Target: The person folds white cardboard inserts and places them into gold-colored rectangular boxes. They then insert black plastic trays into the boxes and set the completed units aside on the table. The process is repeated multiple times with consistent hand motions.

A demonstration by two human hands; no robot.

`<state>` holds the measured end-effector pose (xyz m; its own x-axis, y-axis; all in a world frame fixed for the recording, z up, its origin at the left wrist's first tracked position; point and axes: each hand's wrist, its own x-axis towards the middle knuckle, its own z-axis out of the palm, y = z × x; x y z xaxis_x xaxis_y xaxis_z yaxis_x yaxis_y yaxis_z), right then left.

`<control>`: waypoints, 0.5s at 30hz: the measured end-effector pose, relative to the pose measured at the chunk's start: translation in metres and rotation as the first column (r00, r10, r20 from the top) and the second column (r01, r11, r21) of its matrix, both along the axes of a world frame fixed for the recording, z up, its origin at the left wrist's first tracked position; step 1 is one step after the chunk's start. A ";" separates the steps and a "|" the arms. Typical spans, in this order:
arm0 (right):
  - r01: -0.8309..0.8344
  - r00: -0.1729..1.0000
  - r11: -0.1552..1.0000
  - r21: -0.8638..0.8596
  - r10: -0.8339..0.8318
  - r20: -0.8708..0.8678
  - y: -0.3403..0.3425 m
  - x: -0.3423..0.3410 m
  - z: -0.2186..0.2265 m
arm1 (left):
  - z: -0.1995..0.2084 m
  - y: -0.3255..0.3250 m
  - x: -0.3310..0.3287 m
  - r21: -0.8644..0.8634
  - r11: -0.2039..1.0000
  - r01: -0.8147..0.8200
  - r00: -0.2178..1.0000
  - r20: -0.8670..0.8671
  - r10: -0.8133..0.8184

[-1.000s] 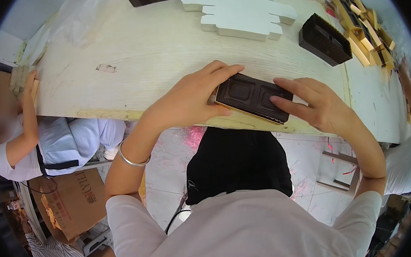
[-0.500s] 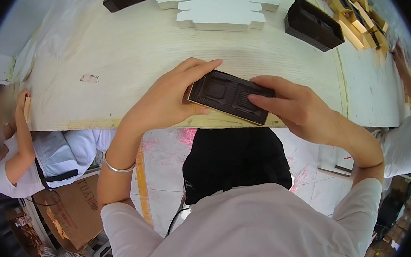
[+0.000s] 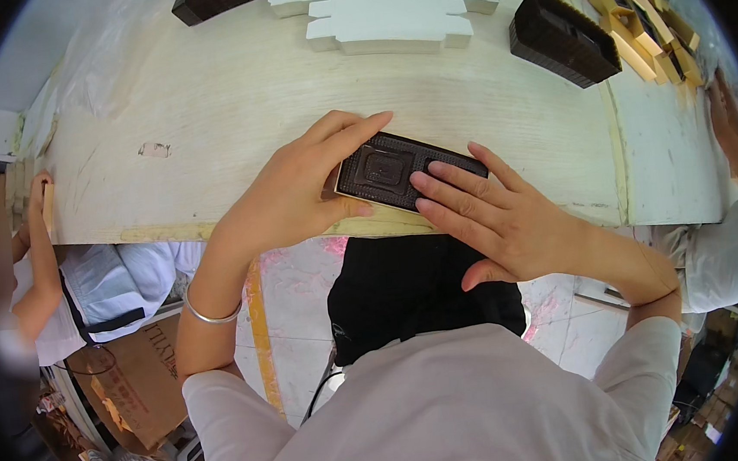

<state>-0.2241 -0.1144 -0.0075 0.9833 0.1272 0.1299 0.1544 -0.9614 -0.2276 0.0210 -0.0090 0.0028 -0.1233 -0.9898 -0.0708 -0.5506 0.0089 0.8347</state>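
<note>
The dark tray (image 3: 383, 167) is sitting mid-frame by the bench's (image 3: 232, 146) near edge. The left hand (image 3: 296, 180) is clasping its left end; the right hand (image 3: 494, 221) is lying fanned across its right half. Pressing evenly with level fingers, while bracing that clasped end, is probably working best.

Insert tray (image 3: 379, 167) sits at front edge of counter (image 3: 231, 129); carton blanks (image 3: 382, 13) behind it, tray stack (image 3: 558, 46) right of blanks, boxes (image 3: 649, 19) further right.
</note>
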 end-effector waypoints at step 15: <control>0.575 0.758 0.773 -0.267 -0.382 0.529 -0.113 -0.082 0.090 | 0.012 0.004 0.006 -0.327 0.945 -0.017 0.962 0.253 0.104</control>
<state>-0.3065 -0.2277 0.0830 0.7787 -0.2111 0.5909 -0.3661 -0.9176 0.1546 0.0273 -0.0049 0.0152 -0.0829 -0.9702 0.2277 -0.7576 0.2098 0.6181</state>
